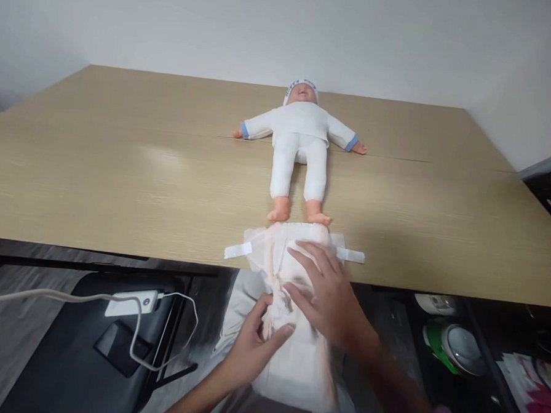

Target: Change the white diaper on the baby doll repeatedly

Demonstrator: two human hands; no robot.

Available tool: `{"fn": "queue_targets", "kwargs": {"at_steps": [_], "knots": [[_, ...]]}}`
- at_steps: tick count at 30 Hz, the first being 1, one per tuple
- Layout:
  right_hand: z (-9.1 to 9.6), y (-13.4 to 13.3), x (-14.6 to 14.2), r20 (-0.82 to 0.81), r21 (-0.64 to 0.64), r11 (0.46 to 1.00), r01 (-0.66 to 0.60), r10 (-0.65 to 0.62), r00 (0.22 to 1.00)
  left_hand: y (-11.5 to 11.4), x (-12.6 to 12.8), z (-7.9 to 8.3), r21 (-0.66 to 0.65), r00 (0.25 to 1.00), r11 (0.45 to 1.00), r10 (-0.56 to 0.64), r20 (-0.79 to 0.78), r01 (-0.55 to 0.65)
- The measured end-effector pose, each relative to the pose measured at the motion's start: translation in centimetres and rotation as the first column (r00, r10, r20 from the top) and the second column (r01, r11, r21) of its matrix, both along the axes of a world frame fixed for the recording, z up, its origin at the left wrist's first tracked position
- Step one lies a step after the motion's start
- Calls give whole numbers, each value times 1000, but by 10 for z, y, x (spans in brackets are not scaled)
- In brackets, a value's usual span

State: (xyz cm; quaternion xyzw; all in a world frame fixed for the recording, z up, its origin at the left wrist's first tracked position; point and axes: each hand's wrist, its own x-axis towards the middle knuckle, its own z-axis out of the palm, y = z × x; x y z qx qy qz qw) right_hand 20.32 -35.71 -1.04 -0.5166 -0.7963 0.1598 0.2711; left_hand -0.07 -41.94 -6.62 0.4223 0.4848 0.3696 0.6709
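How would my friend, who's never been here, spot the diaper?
Find the table, then the doll lying on it. At the edge by its feet, the left hand and right hand touch the diaper. Unlike the doll, it has a white tab sticking out each side.

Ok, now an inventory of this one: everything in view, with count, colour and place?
wall: at least one, pale, behind the table
table: one, light wood, across the middle
doll: one, white clothes with blue cuffs, lying face up on the table
cap: one, white with dark markings, on the doll's head
diaper: one, white and peach, opened out over the table's near edge
chair: one, black, lower left
power bank: one, white, on the chair
phone: one, dark, on the chair
cable: at least one, white, over the chair
small items: several, green, white, pink, lower right, too unclear to name
hands: two, bare; left and right on the diaper
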Motion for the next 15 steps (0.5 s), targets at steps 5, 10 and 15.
{"fn": "queue_targets", "kwargs": {"at_steps": [5, 10, 15], "knots": [[-18, 37, -10, 190, -87, 993, -75, 91, 978, 27, -36, -1, 477, 905, 838, -47, -422, 266], [-29, 42, -9, 230, -60, 995, -80, 92, 969, 111, -79, 24, 798, 746, 222, 284, -602, 560], [-28, 43, -9, 234, -51, 995, -81, 91, 968, 225, -64, 52, 691, 488, 298, 530, -694, 658]]}}
